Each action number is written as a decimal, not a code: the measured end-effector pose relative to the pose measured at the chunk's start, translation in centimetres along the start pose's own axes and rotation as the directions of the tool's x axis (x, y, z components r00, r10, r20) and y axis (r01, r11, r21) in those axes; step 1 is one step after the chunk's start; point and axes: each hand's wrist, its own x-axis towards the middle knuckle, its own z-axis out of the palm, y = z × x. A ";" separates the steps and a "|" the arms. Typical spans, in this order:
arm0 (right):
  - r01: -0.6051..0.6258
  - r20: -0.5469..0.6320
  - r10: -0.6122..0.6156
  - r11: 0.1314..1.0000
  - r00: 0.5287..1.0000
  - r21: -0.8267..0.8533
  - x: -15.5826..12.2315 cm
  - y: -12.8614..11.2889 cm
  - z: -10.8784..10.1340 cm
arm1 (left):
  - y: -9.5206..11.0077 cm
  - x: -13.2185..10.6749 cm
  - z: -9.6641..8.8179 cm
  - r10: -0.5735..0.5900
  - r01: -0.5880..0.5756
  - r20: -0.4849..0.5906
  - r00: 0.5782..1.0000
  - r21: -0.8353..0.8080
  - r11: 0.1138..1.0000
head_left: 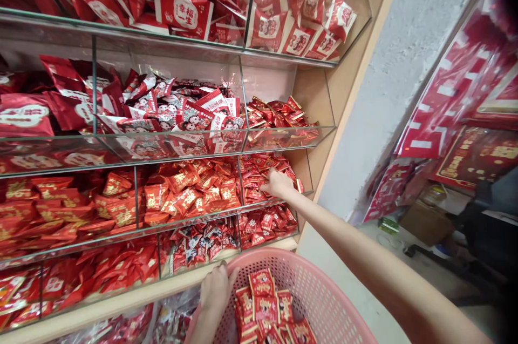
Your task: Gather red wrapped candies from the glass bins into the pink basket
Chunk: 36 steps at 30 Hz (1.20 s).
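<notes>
Fingers of my right hand (279,184) are bent in among small red packets (251,177) in the rightmost compartment of the third row from the top. I cannot tell whether they have closed on one; the packets around them are too alike and too crowded. My right forearm (352,249) slants up to that compartment from the lower right.

My left hand (214,292) grips the rim of a pink basket (329,290), its fingers and thumb narrow around the edge. The basket has perforated walls and sits in front of the lowest shelf row. Inside it lies a heap of red wrapped packets (265,306), overlapping one another, with gold lettering.

Just left of my right hand's compartment, past a glass divider (242,179), are orange-red packets (186,193) with gold characters. Directly below are more red packets in glossy wrap (267,225), and directly above, red and gold sweets (279,114). The top row carries larger red bags (184,9). A wooden side panel (348,74) ends the shelves on the right, next to a grey wall (388,74). Farther right stands a cardboard box (427,222).
</notes>
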 end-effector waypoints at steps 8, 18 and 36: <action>0.041 0.116 -0.084 0.941 0.990 0.335 2.0 2.8 0.6 | 0.1 0.0 0.1 -0.012 0.012 0.004 1.000 0.010 1.000; -0.012 0.060 0.007 0.996 0.998 0.085 -0.4 -1.1 -0.3 | 0.2 0.0 -0.2 -0.019 0.019 0.020 1.000 0.018 1.000; 0.054 0.260 -0.271 0.782 0.927 0.622 -0.6 1.4 -4.7 | 0.1 0.1 0.2 -0.012 0.012 -0.011 1.000 0.029 1.000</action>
